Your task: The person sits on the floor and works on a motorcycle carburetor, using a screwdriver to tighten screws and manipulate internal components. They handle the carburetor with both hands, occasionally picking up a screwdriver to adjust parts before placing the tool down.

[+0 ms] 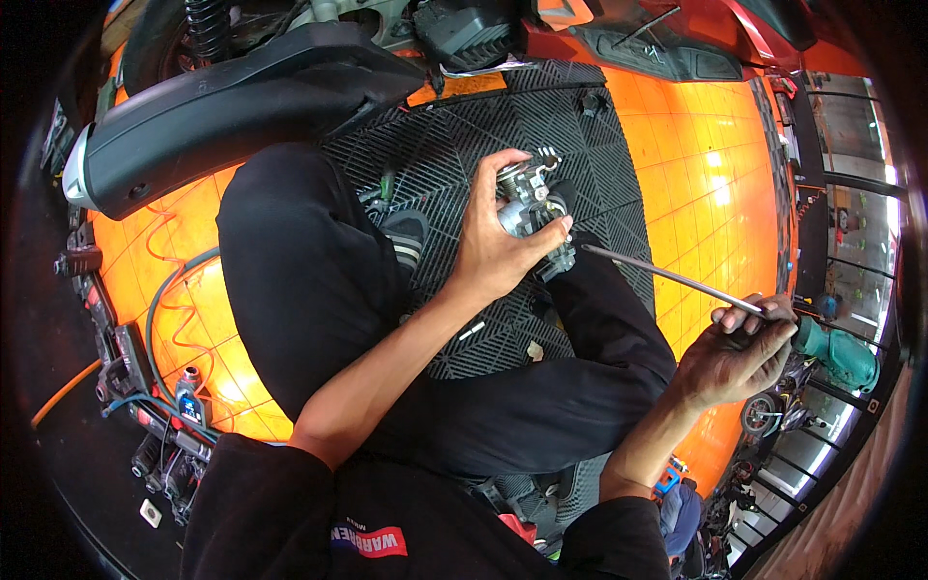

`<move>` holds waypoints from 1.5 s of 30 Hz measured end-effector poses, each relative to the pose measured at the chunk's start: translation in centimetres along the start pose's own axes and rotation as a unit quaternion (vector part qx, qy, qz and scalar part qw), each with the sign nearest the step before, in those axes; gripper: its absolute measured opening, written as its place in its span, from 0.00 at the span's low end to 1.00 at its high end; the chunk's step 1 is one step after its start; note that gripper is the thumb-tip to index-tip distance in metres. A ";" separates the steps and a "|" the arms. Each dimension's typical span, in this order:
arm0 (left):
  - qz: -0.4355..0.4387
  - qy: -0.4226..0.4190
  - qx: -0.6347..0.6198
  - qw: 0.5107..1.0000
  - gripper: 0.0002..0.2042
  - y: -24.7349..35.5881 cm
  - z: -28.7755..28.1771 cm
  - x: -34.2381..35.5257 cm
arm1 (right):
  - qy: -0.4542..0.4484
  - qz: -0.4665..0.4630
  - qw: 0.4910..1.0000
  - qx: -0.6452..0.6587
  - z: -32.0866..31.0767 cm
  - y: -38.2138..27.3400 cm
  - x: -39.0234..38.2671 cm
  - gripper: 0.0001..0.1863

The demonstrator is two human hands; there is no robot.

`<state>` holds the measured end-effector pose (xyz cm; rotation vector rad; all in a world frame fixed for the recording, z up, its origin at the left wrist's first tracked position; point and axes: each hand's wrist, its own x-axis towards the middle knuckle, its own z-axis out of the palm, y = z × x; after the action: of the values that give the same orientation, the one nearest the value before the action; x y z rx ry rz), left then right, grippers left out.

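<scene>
My left hand point(503, 224) grips a small metal throttle body or carburettor point(530, 215), thumb on its near right side and fingers around its far left side. It is held up above the dark mat between my legs. In my right hand point(739, 353) is a long screwdriver point(677, 277) with a thin steel shaft. My fingers close around the rear of the shaft, and a bulky teal body point(839, 358) shows behind them. The shaft points left, its tip just right of the metal part; contact cannot be made out.
A black exhaust muffler point(242, 111) and red motorcycle bodywork point(667, 43) stand at the far side. The black ribbed mat point(599, 145) lies on orange floor tiles point(691, 145). At left are a bottle point(190, 394), a coiled orange hose point(179, 314) and several dark tools.
</scene>
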<state>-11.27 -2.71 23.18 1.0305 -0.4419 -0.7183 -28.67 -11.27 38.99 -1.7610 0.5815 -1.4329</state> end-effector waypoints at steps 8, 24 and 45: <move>0.003 -0.027 -0.012 1.000 0.34 0.4 -0.1 -0.2 | -0.020 0.008 1.000 -0.001 0.2 0.7 0.0 0.18; 0.011 -0.025 -0.005 1.000 0.34 0.5 0.0 -0.3 | -0.004 0.029 1.000 -0.012 0.4 0.9 -0.4 0.17; 0.013 -0.011 0.103 0.995 0.33 -1.1 0.0 -1.0 | -0.060 0.050 0.994 -0.074 2.8 0.1 -0.5 0.09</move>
<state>-12.32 -2.39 22.21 1.2078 -0.5567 -0.6714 -26.09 -10.13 38.46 -1.8922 0.7169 -1.2335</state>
